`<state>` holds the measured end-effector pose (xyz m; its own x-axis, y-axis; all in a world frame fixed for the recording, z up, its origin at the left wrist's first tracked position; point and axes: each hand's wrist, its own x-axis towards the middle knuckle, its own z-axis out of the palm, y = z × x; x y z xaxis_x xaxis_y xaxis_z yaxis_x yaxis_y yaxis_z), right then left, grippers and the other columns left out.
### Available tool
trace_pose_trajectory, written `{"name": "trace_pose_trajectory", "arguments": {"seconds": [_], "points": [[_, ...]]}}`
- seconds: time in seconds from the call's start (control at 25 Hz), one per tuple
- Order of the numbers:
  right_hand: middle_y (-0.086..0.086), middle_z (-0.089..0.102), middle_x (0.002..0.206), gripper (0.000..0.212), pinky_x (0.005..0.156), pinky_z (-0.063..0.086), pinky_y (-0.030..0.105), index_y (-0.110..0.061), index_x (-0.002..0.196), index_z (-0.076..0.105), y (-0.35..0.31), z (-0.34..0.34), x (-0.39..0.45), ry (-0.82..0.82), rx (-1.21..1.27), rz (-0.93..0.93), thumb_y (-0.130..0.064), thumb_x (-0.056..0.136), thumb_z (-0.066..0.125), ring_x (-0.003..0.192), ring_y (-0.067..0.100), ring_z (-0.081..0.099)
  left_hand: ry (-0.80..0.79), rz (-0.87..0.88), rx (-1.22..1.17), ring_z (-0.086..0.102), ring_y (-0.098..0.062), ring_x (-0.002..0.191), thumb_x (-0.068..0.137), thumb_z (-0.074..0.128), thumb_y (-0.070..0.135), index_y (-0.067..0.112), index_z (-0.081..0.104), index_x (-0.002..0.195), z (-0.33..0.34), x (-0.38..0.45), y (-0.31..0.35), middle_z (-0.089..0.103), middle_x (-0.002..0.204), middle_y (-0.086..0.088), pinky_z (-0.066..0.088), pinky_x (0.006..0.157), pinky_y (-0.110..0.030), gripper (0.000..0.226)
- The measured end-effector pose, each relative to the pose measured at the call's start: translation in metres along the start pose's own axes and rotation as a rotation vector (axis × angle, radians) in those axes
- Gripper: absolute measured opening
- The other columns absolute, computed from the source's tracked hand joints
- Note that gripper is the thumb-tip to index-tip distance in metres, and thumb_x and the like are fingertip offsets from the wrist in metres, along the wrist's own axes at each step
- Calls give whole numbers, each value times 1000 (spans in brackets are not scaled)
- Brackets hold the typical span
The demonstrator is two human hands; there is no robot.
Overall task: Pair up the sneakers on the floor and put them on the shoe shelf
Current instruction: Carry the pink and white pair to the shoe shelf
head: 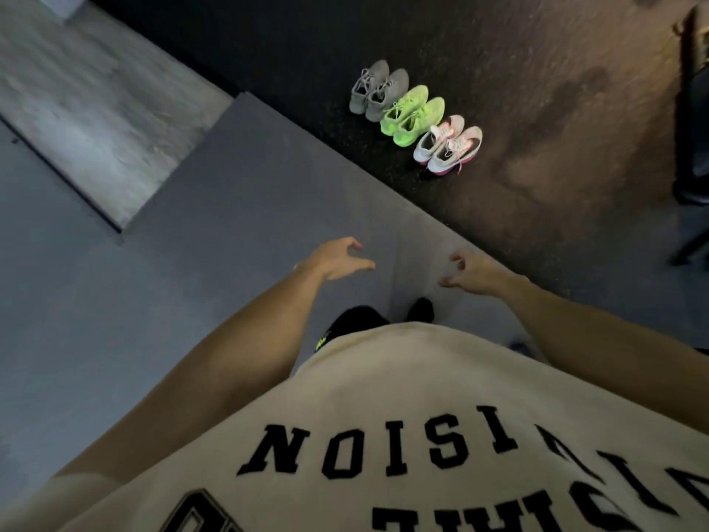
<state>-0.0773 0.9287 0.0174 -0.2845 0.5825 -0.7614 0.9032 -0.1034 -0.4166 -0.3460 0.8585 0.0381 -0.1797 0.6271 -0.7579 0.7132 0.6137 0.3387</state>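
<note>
Three pairs of sneakers stand side by side in a row on the dark speckled floor ahead: a grey pair (378, 90), a neon green pair (412, 115) and a white pair with pink soles (447, 145). My left hand (337, 259) and my right hand (470, 272) hang in front of me over the grey floor, well short of the shoes. Both have loosely curled fingers and hold nothing. No shoe shelf shows in this view.
A grey mat (238, 193) meets the dark floor (537, 109) along a diagonal edge. A lighter concrete-like slab (88, 109) lies at the upper left. A dark piece of furniture or equipment (692, 128) stands at the right edge. My cream shirt fills the bottom.
</note>
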Motion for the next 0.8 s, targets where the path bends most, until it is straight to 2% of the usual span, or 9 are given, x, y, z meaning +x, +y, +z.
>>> {"name": "trace_pose_trajectory", "arguments": {"seconds": [0.12, 0.28, 0.4, 0.52, 0.6, 0.68, 0.8], "points": [[13, 48, 140, 75, 104, 43, 40, -13, 142, 40, -30, -44, 44, -13, 22, 24, -37, 80, 74, 122, 31, 51, 17, 27, 23, 54, -21, 119, 61, 66, 72, 37, 53, 125, -52, 44, 29, 55, 133, 0, 42, 102, -41, 74], [12, 49, 139, 74, 95, 45, 34, -13, 140, 40, -63, -99, 101, -15, 89, 61, -40, 81, 73, 120, 29, 52, -41, 91, 31, 55, -20, 115, 78, 71, 54, 28, 50, 133, -126, 120, 63, 55, 132, -3, 45, 96, -33, 65], [13, 49, 139, 74, 97, 44, 34, -10, 139, 41, -92, -134, 145, 73, 158, 136, -39, 80, 74, 123, 30, 50, -95, 156, 127, 53, -20, 117, 79, 72, 52, 26, 47, 136, -185, 184, 95, 53, 135, -3, 43, 92, -32, 67], [9, 57, 132, 68, 98, 45, 33, -14, 133, 51, -119, -167, 175, 159, 289, 201, -37, 75, 77, 119, 28, 54, -155, 206, 206, 52, -20, 120, 79, 74, 49, 24, 46, 137, -236, 234, 126, 50, 137, -4, 42, 89, -29, 69], [9, 58, 130, 64, 95, 43, 29, -13, 130, 52, -134, -192, 197, 203, 367, 244, -35, 76, 78, 118, 27, 54, -196, 240, 276, 51, -21, 122, 78, 74, 47, 24, 46, 138, -266, 265, 151, 48, 140, -4, 45, 95, -33, 71], [9, 56, 132, 70, 94, 42, 29, -12, 134, 48, -141, -213, 218, 200, 433, 305, -37, 76, 78, 119, 27, 53, -238, 256, 365, 48, -21, 126, 76, 75, 49, 27, 46, 138, -286, 295, 178, 47, 141, -4, 44, 101, -39, 73], [9, 50, 140, 83, 103, 44, 38, -13, 141, 40, -143, -251, 250, 186, 521, 363, -43, 73, 78, 124, 28, 50, -257, 289, 460, 48, -22, 126, 72, 77, 48, 28, 46, 137, -306, 333, 221, 47, 142, -4, 44, 102, -42, 76]]}}
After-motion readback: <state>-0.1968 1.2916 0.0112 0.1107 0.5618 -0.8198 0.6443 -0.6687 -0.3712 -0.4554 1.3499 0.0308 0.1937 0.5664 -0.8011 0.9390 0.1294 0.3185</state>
